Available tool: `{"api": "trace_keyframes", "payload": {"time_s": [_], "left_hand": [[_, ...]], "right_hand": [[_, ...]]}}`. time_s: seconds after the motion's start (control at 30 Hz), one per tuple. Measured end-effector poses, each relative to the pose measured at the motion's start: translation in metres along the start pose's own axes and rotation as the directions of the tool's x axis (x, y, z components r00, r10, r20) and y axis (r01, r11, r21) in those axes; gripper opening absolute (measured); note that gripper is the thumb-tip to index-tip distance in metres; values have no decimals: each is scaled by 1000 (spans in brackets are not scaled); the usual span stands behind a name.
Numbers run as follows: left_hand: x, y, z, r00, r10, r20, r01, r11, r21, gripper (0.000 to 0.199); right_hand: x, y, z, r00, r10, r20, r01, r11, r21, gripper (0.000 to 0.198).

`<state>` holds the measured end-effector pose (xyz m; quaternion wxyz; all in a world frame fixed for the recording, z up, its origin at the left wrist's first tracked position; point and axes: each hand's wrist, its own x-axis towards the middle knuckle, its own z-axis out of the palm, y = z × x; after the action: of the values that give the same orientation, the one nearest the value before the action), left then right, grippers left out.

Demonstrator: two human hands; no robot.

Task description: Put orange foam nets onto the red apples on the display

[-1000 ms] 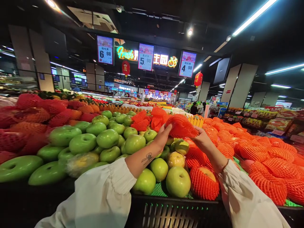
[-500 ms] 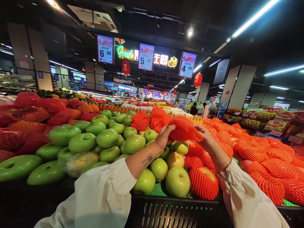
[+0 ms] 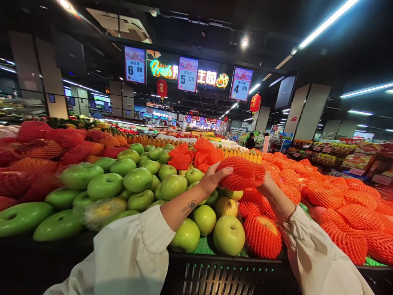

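Note:
Between my two hands, above the front of the display, is a red foam fruit net (image 3: 241, 174), rounded as if around a fruit, though the mesh hides what is inside. My left hand (image 3: 213, 179) grips its left end, thumb laid over the front. At the opposite end, my right hand (image 3: 266, 180) is closed on the gathered edge, its fingers mostly hidden behind the mesh. Just below are loose green apples (image 3: 229, 235) and a yellowish fruit in clear wrap (image 3: 226, 206). Another netted fruit (image 3: 263, 237) rests beside them at the front.
Green apples (image 3: 138, 179) are heaped to the left, beyond them fruit in pink nets (image 3: 73, 151). Many red-netted fruits (image 3: 356, 213) fill the right side. A black crate edge (image 3: 227, 270) runs along the front. Price screens (image 3: 188, 74) hang overhead.
The foam net has turned and its right end now faces more toward me, pulled together. My right hand has moved slightly right and down, its fingers going behind the net.

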<state>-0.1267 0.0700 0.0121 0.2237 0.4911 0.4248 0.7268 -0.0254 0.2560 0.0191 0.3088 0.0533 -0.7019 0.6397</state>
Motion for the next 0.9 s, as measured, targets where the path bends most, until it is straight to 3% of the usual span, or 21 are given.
{"api": "trace_keyframes", "payload": {"time_s": [0.13,0.27,0.57,0.67,0.8,0.9], "left_hand": [[2,-1,-1,999,35,17,-34,996,-77,56],[2,-7,-1,995,19,93,-13,998,-65,62],[0,-10,-3,983,50,177,-46,999,-23,63],[1,-9,-2,992,45,114,-43,999,-19,62],[3,-10,-1,997,62,-44,-60,997,53,64],[5,-13,-3,987,118,-111,-105,988,117,57]], "right_hand": [[-4,-5,8,997,-15,69,21,996,-84,29],[-7,-8,11,996,-13,91,19,998,-64,32],[2,-1,5,1000,-10,-19,10,999,42,37],[0,4,6,997,-16,77,11,998,56,40],[-10,0,9,962,-47,270,8,989,145,78],[-13,-5,13,953,-76,293,51,995,91,73]]}}
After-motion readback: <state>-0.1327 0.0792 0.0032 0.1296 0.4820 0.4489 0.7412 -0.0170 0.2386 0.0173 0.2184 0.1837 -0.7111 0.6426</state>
